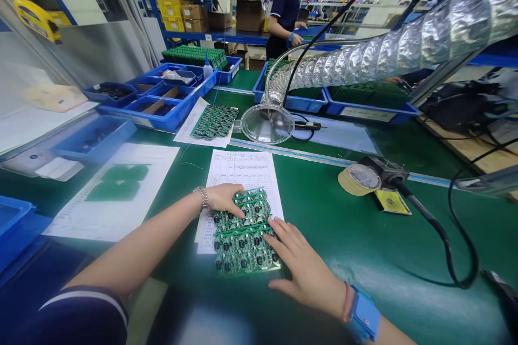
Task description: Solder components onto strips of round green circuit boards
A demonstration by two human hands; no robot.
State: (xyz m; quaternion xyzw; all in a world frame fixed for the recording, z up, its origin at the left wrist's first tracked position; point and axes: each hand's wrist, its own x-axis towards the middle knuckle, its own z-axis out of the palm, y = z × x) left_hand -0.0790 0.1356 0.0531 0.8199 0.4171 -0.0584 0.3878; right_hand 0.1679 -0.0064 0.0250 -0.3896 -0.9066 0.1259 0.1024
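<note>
Two bare hands on one green circuit-board panel [243, 240], flat on the bench [408, 248] near the middle and lying partly over a printed paper form [243, 172]. Left hand [224, 199] at the panel's upper left edge, left-hand fingers [237, 207] close together, lightly curled and resting on the boards, with no clear pinch. Metal wristwatch [201, 197] on that wrist. Right hand [303, 264] at the panel's lower right edge, right-hand fingers [275, 232] spread wide and lying on the boards without a visible grip. Blue wrist strap [364, 312] on that wrist.

Dark cylindrical capacitors across the whole visible panel, so parts apparently already fitted here. Solder joints on the underside out of sight, their state impossible to judge. Second populated panel [214, 122] on a sheet of paper farther up the bench, and rows of green boards in blue trays [291, 101] beyond it.

Soldering iron [429, 223] unheld on the right, beside a cream-coloured roll [358, 180]. Foil extraction duct [384, 59] overhead, ending in a clear hood [267, 124]. Co-worker [285, 11] at the far shelving, hand on a blue tray.
</note>
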